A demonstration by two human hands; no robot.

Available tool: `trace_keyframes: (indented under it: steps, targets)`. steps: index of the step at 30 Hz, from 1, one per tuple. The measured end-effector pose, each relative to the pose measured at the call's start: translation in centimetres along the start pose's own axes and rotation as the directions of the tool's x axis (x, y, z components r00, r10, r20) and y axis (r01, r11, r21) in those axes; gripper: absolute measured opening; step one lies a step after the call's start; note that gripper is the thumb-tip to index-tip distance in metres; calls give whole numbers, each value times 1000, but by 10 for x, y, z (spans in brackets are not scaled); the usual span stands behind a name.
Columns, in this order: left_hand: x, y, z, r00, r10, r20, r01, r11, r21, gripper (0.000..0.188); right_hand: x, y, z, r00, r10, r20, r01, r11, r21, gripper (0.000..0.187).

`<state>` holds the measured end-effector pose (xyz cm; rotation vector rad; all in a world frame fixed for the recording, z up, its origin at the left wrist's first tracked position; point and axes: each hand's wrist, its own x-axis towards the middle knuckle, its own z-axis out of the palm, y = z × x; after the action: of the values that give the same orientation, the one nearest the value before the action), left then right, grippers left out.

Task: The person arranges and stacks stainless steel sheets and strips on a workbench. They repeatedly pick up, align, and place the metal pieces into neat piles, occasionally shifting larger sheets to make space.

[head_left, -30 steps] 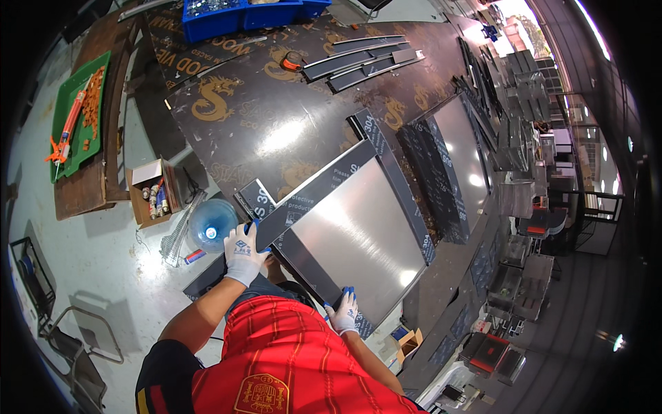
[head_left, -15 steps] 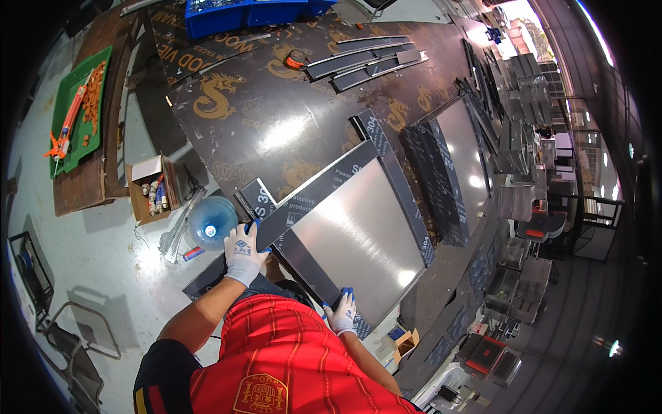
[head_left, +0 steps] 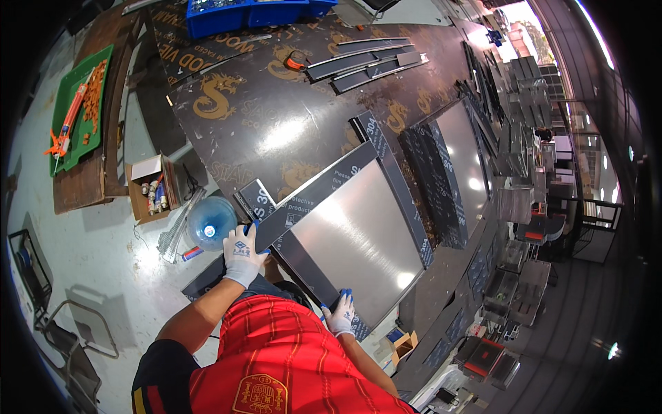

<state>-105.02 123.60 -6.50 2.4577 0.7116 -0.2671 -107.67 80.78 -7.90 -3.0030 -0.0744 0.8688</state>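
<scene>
A shiny steel sheet (head_left: 358, 241) with dark protective film folded along its edges lies at the near edge of a dark plywood table (head_left: 276, 131). My left hand (head_left: 243, 252), in a white glove, grips the sheet's near left corner. My right hand (head_left: 340, 314), also gloved, holds the sheet's near right corner. My red shirt fills the bottom of the view.
A second film-edged steel sheet (head_left: 455, 165) lies to the right. Dark metal strips (head_left: 365, 62) and blue bins (head_left: 234, 14) sit at the far end. On the floor to the left: a clear water jug (head_left: 207, 224), a cardboard box (head_left: 152, 188), a green tray (head_left: 79, 110).
</scene>
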Motion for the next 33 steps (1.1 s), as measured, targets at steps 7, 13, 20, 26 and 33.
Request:
trace_keyframes:
  steps: [7,13,20,26,33]
  targets:
    - [2,3,-6,999,-10,32,10,1000,14,87,1,1,0,1000,7,12,-7,1000,-1,115]
    - [3,4,-8,998,-42,56,40,999,21,87,0,2,2,1000,-9,-12,9,1000,7,116]
    - [5,3,-9,996,-51,68,50,998,24,85,1,4,3,1000,-10,-5,10,1000,8,116]
    - [5,3,-7,997,-49,56,48,999,16,87,0,4,2,999,-33,-23,33,999,11,117]
    - [3,4,-5,995,-54,78,54,999,7,94,-2,-1,0,1000,-13,-8,13,1000,-3,116]
